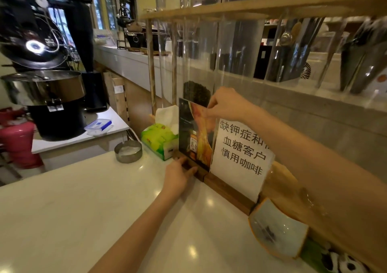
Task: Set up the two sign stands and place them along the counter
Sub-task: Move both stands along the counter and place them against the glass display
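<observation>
Where the white stone counter (88, 205) meets the grey wall under the shelf, two sign stands are set side by side, each an upright clear panel slotted into a dark wooden base. The dark photo-print sign stand (193, 138), showing a bottle on an orange and black picture, is the landmark here; it stands upright at the back edge of the counter. The left hand (178, 175) lies on the counter at the foot of this stand, fingers curled closed against its short wooden base block (189, 169), gripping it from the front. The right hand (225, 103) reaches in from the right and pinches the panel's top right corner between thumb and fingers, the other fingers folded in.

Touching the photo stand's right edge is the white paper sign stand with black Chinese characters (240, 153), its longer wooden base (228, 191) butting end to end against the shorter block; the paper leans back a little and its top is partly hidden by the right forearm.

Just left of the photo stand sits a green tissue pack (158, 141) with a white tissue poking up, and further left a small round metal ring-shaped tin (128, 151). Right of the white sign, near the frame's lower edge, lies an orange-rimmed curved ceramic piece (276, 233). Above both stands runs a wooden shelf (240, 7) carrying tall clear tubes. Far to the left stands a black and steel machine (46, 97) on a lower white table.
</observation>
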Motion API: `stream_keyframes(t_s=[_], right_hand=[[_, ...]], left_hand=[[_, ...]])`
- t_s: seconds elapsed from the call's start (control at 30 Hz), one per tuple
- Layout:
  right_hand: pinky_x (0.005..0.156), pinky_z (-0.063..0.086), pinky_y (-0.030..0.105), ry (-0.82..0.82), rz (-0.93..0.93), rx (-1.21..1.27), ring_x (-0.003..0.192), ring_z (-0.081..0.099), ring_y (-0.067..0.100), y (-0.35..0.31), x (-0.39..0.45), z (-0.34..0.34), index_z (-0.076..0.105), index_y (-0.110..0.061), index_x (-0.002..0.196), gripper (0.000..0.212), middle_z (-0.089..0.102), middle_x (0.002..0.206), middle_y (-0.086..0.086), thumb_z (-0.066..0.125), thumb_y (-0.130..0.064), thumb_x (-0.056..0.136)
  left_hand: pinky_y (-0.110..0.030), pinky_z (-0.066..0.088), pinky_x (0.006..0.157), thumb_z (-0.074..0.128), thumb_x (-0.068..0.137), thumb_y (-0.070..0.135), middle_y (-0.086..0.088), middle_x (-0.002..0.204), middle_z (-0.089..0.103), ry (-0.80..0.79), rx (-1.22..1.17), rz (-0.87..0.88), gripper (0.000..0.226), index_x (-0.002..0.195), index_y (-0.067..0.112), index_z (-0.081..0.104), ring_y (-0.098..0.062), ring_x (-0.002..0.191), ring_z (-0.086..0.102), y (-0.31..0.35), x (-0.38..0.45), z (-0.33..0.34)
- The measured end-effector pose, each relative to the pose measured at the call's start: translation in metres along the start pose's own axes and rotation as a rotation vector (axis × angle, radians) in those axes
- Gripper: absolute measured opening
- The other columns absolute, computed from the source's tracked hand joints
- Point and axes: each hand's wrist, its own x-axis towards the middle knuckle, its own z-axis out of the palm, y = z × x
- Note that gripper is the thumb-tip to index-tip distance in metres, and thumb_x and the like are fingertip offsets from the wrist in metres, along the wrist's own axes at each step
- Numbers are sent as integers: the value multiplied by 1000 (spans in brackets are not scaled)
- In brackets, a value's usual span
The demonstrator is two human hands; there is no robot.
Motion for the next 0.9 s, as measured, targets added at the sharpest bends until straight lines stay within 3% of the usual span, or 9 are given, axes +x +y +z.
stream_keyframes(t_s=[0.13,0.27,0.4,0.5,0.6,0.77,0.9], right_hand=[[56,46,19,11,5,-21,76,63,24,-3,9,7,69,4,89,21,70,90,18,67,-12,76],[51,41,15,18,15,-18,69,59,17,-4,11,8,69,2,86,17,66,82,12,69,-10,74],[48,41,18,22,17,-42,61,55,18,-2,12,11,68,7,84,16,67,77,18,66,-7,75],[52,45,23,34,8,-40,66,61,24,-1,14,12,67,8,84,15,70,89,25,65,-5,75],[51,42,20,30,-14,-44,63,58,21,-1,15,11,67,8,84,15,69,83,21,64,-5,77],[45,35,16,46,-6,-44,52,47,9,1,14,10,65,4,86,13,50,60,-1,64,-5,78],[46,36,19,61,12,-47,60,52,19,2,15,11,67,10,85,15,62,70,18,65,-3,76]], left_hand=[[-27,41,91,61,84,21,-12,119,62,1,-3,-32,34,115,8,60,-25,110,56,-1,2,-2],[-24,39,85,60,84,22,-12,118,61,-6,12,-39,36,117,8,58,-25,107,56,-1,3,-2],[-23,37,85,60,84,25,-11,120,60,-12,56,-26,38,119,10,58,-24,109,54,-4,4,-3],[-21,34,84,60,84,26,-10,122,59,-27,71,-15,40,121,11,56,-23,111,53,-3,7,-3],[-28,38,96,61,84,26,-11,129,54,-72,78,-9,45,126,11,52,-25,118,49,-3,8,-1],[-37,28,113,60,84,29,-13,147,39,-103,105,-43,54,133,13,43,-27,137,33,-4,12,1],[-37,26,114,59,84,29,-13,149,36,-123,108,-43,56,135,13,41,-26,139,29,-5,14,1]])
